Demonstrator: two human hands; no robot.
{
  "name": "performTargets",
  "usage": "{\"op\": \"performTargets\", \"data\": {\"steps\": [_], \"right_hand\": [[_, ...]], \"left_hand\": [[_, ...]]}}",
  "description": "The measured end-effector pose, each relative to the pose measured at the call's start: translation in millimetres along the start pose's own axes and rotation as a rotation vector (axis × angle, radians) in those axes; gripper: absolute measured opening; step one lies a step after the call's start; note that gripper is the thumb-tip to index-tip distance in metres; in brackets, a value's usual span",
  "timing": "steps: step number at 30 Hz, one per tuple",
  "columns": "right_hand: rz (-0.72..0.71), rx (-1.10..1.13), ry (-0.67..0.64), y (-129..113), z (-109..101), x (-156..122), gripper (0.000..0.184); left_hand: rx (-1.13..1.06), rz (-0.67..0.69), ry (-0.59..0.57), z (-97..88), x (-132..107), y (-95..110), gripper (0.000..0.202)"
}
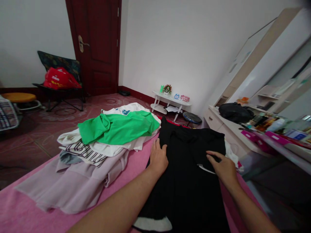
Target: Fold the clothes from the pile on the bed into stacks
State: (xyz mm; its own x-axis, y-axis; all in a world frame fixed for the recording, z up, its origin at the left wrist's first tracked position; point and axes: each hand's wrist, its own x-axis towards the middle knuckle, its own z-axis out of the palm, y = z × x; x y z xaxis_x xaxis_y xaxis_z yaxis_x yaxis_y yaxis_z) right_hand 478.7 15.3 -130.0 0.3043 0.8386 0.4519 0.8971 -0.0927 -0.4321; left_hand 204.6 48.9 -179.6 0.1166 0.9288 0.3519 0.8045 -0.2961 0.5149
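A black garment with white trim lies spread over the pink bed cover. On its left edge rests my left hand, fingers laid down and thumb apart. My right hand is over the garment's right side, thumb and forefinger apart, beside a thin white strip. Neither hand shows cloth between its fingers. To the left is a pile of clothes: a green garment on top, white ones, a striped one and a pale mauve one below.
White cloth shows past the garment's right edge. A dresser on the right bears a black bag and bottles. Beyond the bed stand a low white table, a round stool and a folding chair with a red bag.
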Motion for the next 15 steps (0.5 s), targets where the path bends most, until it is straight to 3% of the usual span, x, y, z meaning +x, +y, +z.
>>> {"op": "performTargets", "data": {"steps": [5, 9, 12, 15], "right_hand": [[0.123, -0.211, 0.059, 37, -25, 20, 0.042], [0.24, -0.289, -0.023, 81, -34, 21, 0.043], [0.075, -0.408, -0.099, 85, -33, 7, 0.042], [-0.127, -0.448, -0.076, 58, -22, -26, 0.049]], "left_hand": [[-0.001, -0.072, -0.016, -3.2, 0, 1, 0.046], [0.002, -0.089, -0.018, -7.1, 1, 2, 0.041], [0.011, -0.096, -0.013, -9.9, 2, 2, 0.04], [0.017, -0.115, -0.004, -13.5, 2, 1, 0.04]]}}
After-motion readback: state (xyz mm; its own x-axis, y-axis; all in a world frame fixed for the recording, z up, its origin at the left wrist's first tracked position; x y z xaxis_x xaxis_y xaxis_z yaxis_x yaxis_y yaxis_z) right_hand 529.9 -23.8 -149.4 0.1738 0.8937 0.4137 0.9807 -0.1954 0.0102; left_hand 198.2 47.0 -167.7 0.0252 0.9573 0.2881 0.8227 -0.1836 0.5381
